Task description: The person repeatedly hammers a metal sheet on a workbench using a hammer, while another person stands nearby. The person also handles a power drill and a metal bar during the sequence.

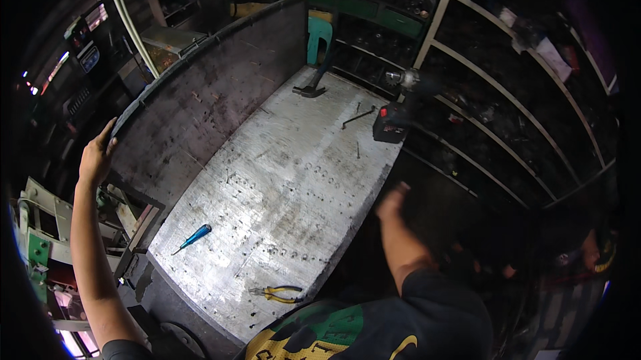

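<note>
A dark, scuffed board [220, 86] stands on edge along the left side of a worn metal-topped table [267, 180]. My left hand [95, 161] grips its near upper corner, fingers hooked over the rim. Off the table's right edge, my right hand [392, 201] is smeared by motion, and its fingers cannot be made out. A black cordless drill [389, 126] with a red spot stands on the far right of the tabletop, nearest to that hand. Beside the drill lie a thin dark metal rod [358, 118] and some nails [358, 150].
On the tabletop are a claw hammer [310, 90] at the far end, a blue screwdriver [193, 237] near left and yellow-handled pliers [277, 293] close to my body. Metal shelving [494, 70] rises at right. A green plastic chair [319, 38] stands behind. Machinery [50, 213] sits at left.
</note>
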A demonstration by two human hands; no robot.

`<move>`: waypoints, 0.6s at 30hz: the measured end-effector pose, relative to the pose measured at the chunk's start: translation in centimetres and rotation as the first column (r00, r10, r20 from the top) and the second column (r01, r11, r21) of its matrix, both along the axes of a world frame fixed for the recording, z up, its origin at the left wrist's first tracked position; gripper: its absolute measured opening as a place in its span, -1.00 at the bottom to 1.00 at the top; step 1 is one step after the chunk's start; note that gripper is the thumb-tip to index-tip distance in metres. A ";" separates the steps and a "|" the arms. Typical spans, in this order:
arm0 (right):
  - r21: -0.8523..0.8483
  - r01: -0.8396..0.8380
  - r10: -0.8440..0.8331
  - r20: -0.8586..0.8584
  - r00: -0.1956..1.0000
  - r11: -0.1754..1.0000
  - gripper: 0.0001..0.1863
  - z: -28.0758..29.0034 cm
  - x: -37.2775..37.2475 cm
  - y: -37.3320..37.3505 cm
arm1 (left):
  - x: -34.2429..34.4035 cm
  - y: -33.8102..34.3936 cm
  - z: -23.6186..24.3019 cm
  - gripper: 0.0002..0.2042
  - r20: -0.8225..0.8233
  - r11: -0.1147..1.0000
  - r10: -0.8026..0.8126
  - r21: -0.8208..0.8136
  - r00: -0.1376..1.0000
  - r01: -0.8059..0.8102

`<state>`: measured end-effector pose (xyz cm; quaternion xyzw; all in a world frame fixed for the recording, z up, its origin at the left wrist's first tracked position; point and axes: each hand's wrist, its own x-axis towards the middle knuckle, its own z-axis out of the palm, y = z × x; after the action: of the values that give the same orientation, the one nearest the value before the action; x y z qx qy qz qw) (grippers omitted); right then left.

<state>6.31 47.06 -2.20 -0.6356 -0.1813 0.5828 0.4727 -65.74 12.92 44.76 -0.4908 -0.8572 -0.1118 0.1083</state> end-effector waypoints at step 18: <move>-0.060 -0.252 0.216 -0.353 0.910 0.966 0.08 6.5 -8.3 1.2 | 0.3 0.7 0.2 -0.44 -0.066 0.999 0.002 -0.045 0.998 -0.005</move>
<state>-2.03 48.30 4.32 -0.5216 -0.1404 0.7457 0.3900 -65.46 13.61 44.98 -0.4952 -0.8563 -0.0758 0.1255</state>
